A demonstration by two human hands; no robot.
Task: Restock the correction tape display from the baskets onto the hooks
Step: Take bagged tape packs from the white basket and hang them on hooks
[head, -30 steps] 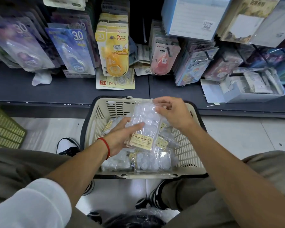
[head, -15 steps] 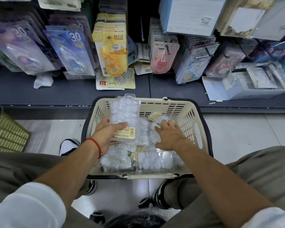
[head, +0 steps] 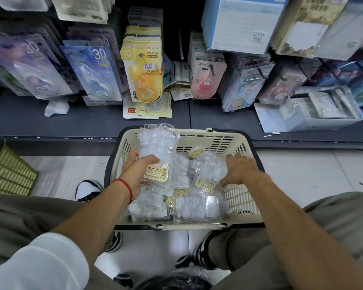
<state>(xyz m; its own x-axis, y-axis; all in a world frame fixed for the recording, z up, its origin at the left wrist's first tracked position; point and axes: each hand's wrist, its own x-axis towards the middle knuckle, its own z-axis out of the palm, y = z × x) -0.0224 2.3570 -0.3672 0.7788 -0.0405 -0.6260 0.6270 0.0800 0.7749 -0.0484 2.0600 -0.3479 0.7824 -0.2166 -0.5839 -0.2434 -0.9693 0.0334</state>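
Observation:
A cream plastic basket [head: 241,208] with a dark rim sits on the floor between my knees. It holds several clear packs of white correction tape refills [head: 195,208]. My left hand [head: 137,172] grips an upright stack of these clear packs [head: 157,151] over the basket's left side, thumb across the front. My right hand [head: 240,169] reaches down into the basket's right side and its fingers touch a pack [head: 210,170] there; motion blur hides whether they pinch it. Hanging correction tapes fill the hooks behind, among them yellow ones [head: 144,65] and a pink one [head: 206,80].
A dark shelf [head: 88,120] runs under the hanging packs, with loose cards lying on it and an open white box [head: 321,114] at the right. A green basket [head: 6,172] stands on the tiled floor at the far left. My shoes flank the cream basket.
My right hand left the top of the held packs and dropped into the basket, then slid to the right. My left hand moved its packs to the left and stood them upright.

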